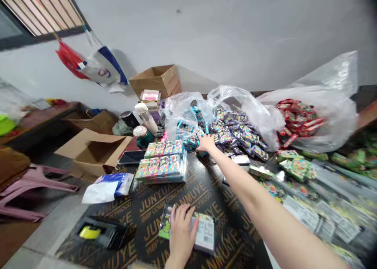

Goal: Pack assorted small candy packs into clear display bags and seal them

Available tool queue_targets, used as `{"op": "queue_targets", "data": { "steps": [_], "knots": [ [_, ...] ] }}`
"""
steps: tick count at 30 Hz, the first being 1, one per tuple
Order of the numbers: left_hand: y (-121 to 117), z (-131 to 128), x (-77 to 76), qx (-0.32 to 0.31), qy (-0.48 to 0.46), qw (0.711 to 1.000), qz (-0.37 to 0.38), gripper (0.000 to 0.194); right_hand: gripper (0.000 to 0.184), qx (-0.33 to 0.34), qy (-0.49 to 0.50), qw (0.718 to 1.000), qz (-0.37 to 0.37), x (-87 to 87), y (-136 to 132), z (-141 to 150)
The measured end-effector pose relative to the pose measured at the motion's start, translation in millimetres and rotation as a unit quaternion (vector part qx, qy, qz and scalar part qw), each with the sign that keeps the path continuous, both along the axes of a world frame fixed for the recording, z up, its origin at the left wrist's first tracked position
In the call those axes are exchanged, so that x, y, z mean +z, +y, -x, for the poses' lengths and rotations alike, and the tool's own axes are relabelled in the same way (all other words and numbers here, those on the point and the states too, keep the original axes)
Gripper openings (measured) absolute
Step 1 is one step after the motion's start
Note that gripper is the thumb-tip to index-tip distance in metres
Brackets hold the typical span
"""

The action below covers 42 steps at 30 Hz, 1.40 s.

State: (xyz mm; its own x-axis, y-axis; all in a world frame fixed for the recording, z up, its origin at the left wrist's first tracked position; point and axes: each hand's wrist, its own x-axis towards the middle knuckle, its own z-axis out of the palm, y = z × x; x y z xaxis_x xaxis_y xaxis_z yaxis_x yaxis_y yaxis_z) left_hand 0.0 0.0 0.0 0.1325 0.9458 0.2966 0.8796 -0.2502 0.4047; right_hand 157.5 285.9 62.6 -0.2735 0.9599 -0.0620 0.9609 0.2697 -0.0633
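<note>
My left hand (182,231) lies with its fingers spread over a flat box-like pack (205,233) that has a green end and a pale printed label. The pack rests on the dark printed tabletop (159,214). My right hand (206,142) reaches far forward, fingers apart, to the edge of a heap of small blue packets (188,129); its fingertips touch or nearly touch them. Beside that hand, on the right, lies a heap of purple packets (232,131). Left of it, bundles of colourful boxes (161,163) stand in clear wrap.
Red packets (300,118) fill a clear plastic bag (338,119) at the back right. Green packs (297,167) crowd the right side. A black case (101,231), a blue-white pouch (108,187), a phone (131,157) and an open carton (94,153) are on the left.
</note>
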Motion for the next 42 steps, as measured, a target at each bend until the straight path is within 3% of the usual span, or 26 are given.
{"op": "queue_targets", "data": {
  "steps": [3, 6, 10, 12, 15, 21, 25, 27, 28, 31, 33, 35, 39, 40, 42],
  "knots": [
    [1.1, -0.4, 2.0, -0.007, 0.007, 1.000, 0.014, 0.022, 0.068, 0.060, 0.003, 0.998, 0.032, -2.5, -15.0, -6.8],
    [1.6, -0.2, 5.4, -0.020, 0.015, 0.999, 0.030, 0.023, 0.069, 0.125, 0.012, 0.991, 0.040, -8.1, -53.4, -17.1],
    [-4.3, -1.9, 9.9, -0.018, 0.022, 0.999, 0.043, 0.025, 0.075, 0.175, 0.061, 0.981, -0.064, -21.7, -123.4, -39.1],
    [-10.0, -4.4, 11.7, -0.012, 0.028, 0.998, 0.054, 0.026, 0.058, 0.155, 0.089, 0.976, -0.123, -30.8, -153.5, -50.1],
    [-15.7, -8.5, 15.3, -0.012, 0.031, 0.997, 0.076, 0.025, 0.036, 0.098, 0.105, 0.979, -0.144, -45.3, -187.7, -60.3],
    [-3.7, -14.5, 28.5, -0.026, -0.032, 0.996, 0.081, 0.023, 0.055, 0.059, 0.123, 0.984, -0.114, -62.3, -216.3, -64.2],
    [2.6, -25.5, 33.1, -0.032, -0.167, 0.978, 0.120, 0.028, 0.045, 0.039, 0.173, 0.980, -0.091, -54.5, -219.1, -66.1],
    [2.2, -34.7, 35.3, -0.005, -0.291, 0.947, 0.138, 0.039, 0.042, 0.042, 0.233, 0.966, -0.102, -44.1, -228.8, -64.0],
    [1.8, -39.9, 37.4, 0.013, -0.369, 0.917, 0.153, 0.046, 0.042, 0.041, 0.271, 0.955, -0.112, -37.9, -237.2, -62.1],
    [0.9, -54.5, 47.9, 0.047, -0.592, 0.775, 0.217, 0.054, 0.048, 0.047, 0.352, 0.926, -0.128, -19.3, -272.4, -58.1],
    [0.9, -61.0, 56.8, 0.037, -0.664, 0.698, 0.267, 0.053, 0.056, 0.063, 0.359, 0.924, -0.117, -8.4, -296.3, -60.1],
    [0.5, -64.7, 64.1, 0.000, -0.662, 0.675, 0.325, 0.057, 0.069, 0.082, 0.355, 0.927, -0.090, 1.0, -313.4, -66.2],
    [-2.3, -64.9, 69.3, -0.103, -0.566, 0.703, 0.419, 0.077, 0.079, 0.132, 0.379, 0.916, -0.023, 12.1, -323.8, -83.4],
    [-3.3, -62.0, 69.1, -0.124, -0.535, 0.721, 0.423, 0.079, 0.077, 0.141, 0.383, 0.913, -0.019, 12.6, -323.7, -88.0],
    [-5.0, -50.3, 67.4, -0.170, -0.444, 0.788, 0.392, 0.085, 0.076, 0.138, 0.382, 0.913, -0.032, 10.2, -323.9, -98.3]
  ]
}}
